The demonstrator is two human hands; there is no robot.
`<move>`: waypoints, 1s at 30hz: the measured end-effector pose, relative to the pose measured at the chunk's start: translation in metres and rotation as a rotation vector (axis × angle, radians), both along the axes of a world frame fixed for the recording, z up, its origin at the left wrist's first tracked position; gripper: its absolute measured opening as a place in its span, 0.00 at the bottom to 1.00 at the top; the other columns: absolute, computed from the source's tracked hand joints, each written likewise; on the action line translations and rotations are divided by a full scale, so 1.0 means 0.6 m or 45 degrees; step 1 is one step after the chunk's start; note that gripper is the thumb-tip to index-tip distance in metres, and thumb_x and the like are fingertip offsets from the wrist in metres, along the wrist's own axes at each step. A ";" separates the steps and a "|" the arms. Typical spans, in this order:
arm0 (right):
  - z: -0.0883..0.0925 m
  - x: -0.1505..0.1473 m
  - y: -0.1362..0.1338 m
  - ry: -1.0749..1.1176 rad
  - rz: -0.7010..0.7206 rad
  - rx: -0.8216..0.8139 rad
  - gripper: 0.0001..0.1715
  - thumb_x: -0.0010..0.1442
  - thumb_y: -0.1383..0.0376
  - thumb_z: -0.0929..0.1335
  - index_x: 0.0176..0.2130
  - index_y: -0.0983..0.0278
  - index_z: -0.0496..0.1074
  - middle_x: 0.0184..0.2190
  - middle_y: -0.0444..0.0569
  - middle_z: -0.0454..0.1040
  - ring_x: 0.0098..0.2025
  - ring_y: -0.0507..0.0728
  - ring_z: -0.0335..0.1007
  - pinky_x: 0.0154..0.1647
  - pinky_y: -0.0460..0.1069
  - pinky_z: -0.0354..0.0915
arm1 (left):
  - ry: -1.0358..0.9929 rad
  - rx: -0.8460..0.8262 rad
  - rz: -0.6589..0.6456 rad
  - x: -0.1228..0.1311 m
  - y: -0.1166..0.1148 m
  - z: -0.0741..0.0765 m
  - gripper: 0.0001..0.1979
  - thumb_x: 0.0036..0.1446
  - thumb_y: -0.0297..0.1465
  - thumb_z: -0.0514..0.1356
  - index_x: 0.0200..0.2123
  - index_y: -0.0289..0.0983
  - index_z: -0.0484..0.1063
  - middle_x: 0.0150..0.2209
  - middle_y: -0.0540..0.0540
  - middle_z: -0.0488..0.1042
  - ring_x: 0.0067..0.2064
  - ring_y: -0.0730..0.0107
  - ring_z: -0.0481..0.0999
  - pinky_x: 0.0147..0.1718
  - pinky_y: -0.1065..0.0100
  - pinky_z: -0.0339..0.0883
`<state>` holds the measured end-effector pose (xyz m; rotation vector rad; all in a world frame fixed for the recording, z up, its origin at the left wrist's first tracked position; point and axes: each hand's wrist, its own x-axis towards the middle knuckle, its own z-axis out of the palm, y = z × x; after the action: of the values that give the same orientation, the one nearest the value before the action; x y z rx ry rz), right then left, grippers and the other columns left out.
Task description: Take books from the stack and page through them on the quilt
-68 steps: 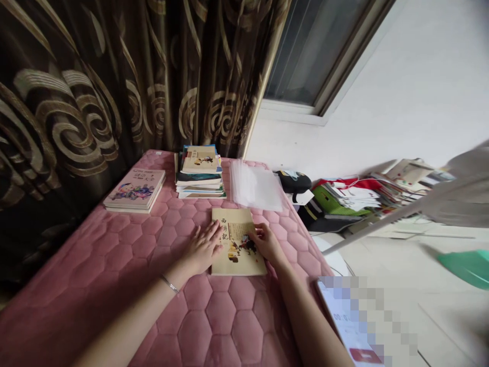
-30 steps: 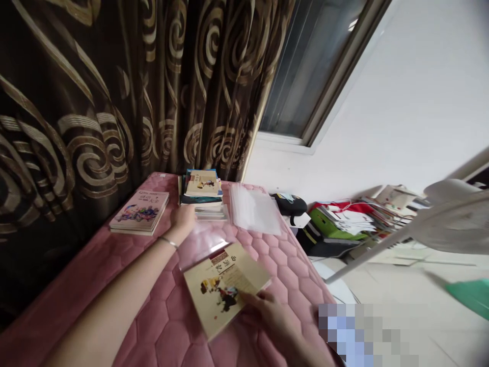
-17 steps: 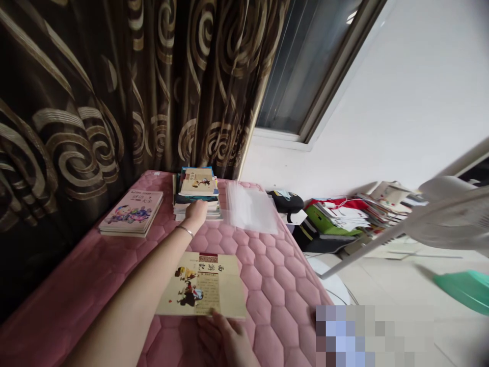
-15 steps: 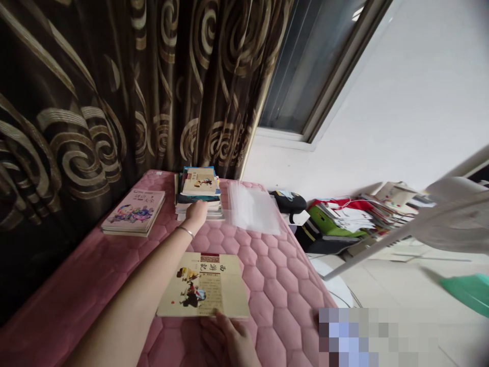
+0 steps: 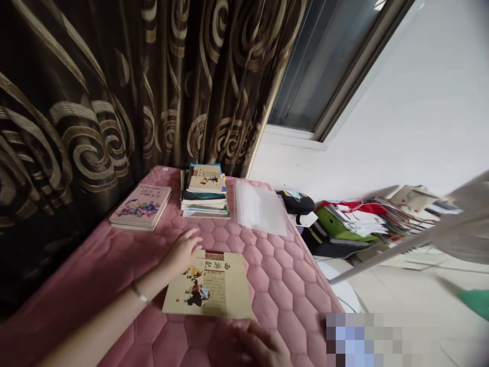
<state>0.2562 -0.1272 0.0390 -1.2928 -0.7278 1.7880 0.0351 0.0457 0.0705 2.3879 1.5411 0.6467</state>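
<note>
A pale yellow book (image 5: pixel 229 278) with Chinese characters and cartoon figures on its cover lies flat on the pink quilted mattress (image 5: pixel 282 306). Over its upper left edge hovers my left hand (image 5: pixel 184 253), fingers loosely bent and apart, with nothing in them; a bracelet circles that wrist. My right hand (image 5: pixel 263 344), dark and blurred, is by the book's near edge with its fingers stretched out; whether they touch the book is unclear. Farther back stands a stack of books (image 5: pixel 206 196), a smaller yellow book on top. To its left sits a short pile of pink-covered books (image 5: pixel 143 206).
Clear plastic sheets (image 5: pixel 260 208) lie right of the stack. A patterned brown curtain (image 5: pixel 160 92) hangs along the left and back. Beyond the mattress's right edge are a black bag (image 5: pixel 296 202), heaped papers and books (image 5: pixel 367 221), and a white fan (image 5: pixel 451 239) on a stand.
My left hand has left the book stack and come back toward me, to the yellow book. My right hand has slid off the book's near edge, slightly down and right. The view has shifted slightly.
</note>
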 end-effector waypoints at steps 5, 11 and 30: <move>0.065 0.021 0.069 -0.688 0.200 0.666 0.27 0.54 0.47 0.69 0.49 0.58 0.75 0.58 0.53 0.67 0.60 0.67 0.61 0.61 0.61 0.57 | 0.057 -0.143 -0.210 -0.040 -0.125 -0.027 0.21 0.59 0.34 0.57 0.56 0.43 0.69 0.65 0.45 0.59 0.66 0.57 0.57 0.62 0.55 0.58; 0.056 0.013 0.135 -1.079 0.806 0.984 0.52 0.45 0.50 0.75 0.63 0.61 0.60 0.69 0.55 0.40 0.70 0.71 0.27 0.67 0.67 0.32 | 0.179 -0.271 -0.314 -0.062 -0.155 -0.037 0.40 0.49 0.40 0.65 0.65 0.46 0.55 0.69 0.43 0.48 0.68 0.50 0.48 0.63 0.45 0.50; 0.063 0.016 0.153 -1.454 1.149 0.990 0.57 0.44 0.49 0.75 0.65 0.64 0.55 0.69 0.62 0.33 0.69 0.72 0.24 0.66 0.68 0.36 | 0.128 -0.256 -0.352 -0.065 -0.132 -0.033 0.32 0.50 0.39 0.63 0.60 0.47 0.63 0.66 0.44 0.55 0.66 0.49 0.55 0.61 0.48 0.55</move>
<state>0.2656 -0.0352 0.0771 -1.4057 -2.6322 0.8697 -0.0037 -0.0337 0.0504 2.4444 1.2121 0.3031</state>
